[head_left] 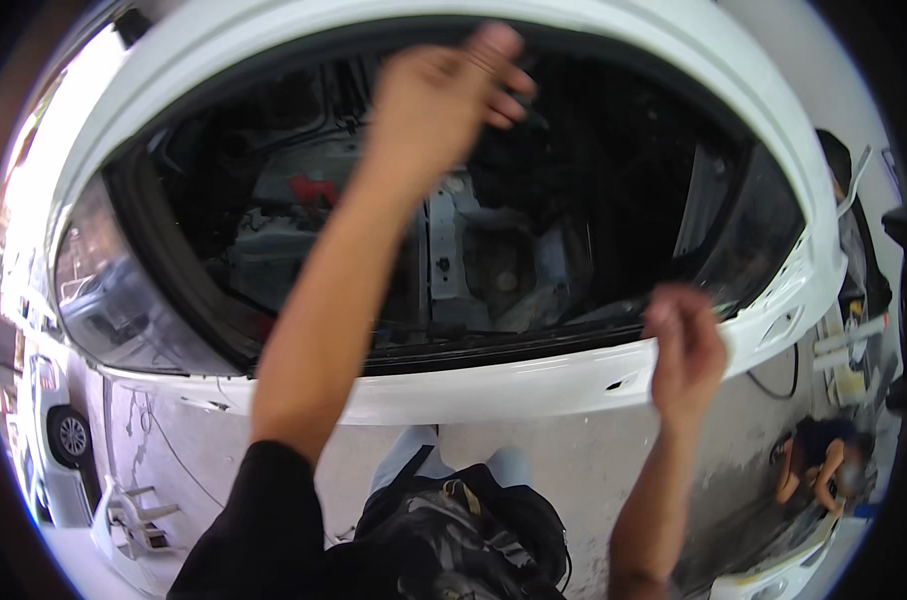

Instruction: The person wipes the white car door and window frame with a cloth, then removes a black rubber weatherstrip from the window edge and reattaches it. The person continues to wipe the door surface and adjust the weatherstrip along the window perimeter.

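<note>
A white car body [533, 398] fills the space before me, with a dark door-window opening [613, 190] through which its stripped interior shows. My left hand [438, 95] is raised over the upper edge of that opening, its fingers curled toward the thumb; whether anything thin lies between them cannot be made out. Lower and to the right, my right hand [685, 350] is by the window's lower sill, over the white door panel. Its fingers are bent together in a pinch, blurred by motion, and what they hold, if anything, is too small to see.
A red object [313, 190] lies inside the car. At the lower right a person [823, 460] crouches beside a white curved panel [788, 575]. Another car [68, 440] and a white plastic chair [138, 515] stand at left. A thin cable [178, 455] runs across the floor.
</note>
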### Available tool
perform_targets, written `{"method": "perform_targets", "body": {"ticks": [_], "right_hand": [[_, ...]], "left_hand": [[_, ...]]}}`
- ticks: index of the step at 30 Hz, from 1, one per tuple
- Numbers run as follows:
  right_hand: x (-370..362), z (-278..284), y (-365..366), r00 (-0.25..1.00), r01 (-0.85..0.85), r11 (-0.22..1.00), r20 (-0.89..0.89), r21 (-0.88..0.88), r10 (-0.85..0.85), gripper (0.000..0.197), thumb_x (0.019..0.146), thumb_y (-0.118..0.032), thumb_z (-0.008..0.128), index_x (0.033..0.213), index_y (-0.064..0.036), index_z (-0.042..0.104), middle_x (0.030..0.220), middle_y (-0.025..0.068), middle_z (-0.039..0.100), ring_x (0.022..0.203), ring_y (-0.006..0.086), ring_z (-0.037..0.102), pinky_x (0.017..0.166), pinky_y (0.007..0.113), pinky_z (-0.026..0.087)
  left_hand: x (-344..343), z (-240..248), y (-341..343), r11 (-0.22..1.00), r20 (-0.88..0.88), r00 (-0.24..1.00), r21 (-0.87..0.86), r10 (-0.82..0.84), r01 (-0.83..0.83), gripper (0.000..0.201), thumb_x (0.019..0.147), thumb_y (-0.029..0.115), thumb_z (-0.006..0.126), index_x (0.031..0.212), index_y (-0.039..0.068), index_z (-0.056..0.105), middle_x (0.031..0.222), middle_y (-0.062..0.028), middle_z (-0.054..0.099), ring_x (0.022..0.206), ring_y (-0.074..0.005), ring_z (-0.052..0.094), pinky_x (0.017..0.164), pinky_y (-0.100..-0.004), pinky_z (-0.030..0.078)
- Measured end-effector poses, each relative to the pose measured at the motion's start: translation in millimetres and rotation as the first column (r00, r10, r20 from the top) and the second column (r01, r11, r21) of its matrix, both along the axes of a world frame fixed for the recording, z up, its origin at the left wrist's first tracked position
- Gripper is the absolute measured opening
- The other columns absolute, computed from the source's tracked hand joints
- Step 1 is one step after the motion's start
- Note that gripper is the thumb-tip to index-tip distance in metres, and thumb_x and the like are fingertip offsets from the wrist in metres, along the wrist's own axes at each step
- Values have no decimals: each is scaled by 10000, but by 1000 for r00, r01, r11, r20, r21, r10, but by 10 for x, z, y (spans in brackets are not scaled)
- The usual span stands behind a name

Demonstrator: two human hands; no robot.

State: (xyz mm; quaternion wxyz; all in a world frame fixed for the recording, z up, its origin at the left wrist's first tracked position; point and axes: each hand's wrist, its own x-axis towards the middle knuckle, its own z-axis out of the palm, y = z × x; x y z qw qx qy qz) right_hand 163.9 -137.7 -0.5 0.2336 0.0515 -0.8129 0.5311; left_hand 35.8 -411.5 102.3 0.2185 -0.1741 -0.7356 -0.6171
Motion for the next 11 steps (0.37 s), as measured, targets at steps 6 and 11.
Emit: {"method": "perform_targets", "body": {"ticks": [6,11], "right_hand": [[-1306,1031,-768,963,-194,980,-182,34,197,495,981,-480,644,1238,-58,664,945,64,690,735,84,632,649,194,453],[-1456,955,-1126,969,-20,958,-243,-287,-52,479,969,-502,658,1014,-26,677,772,44,666,558,110,616,477,211,436]], "left_hand": [[-79,167,-275,983,14,995,162,-96,92,489,988,441,657,996,-44,719,790,-83,715,651,-117,677,578,-233,548],[-212,126,-310,971,-94,982,161,-162,176,483,973,446,680,985,-36,713,781,-84,711,630,-118,672,558,-227,545]]}}
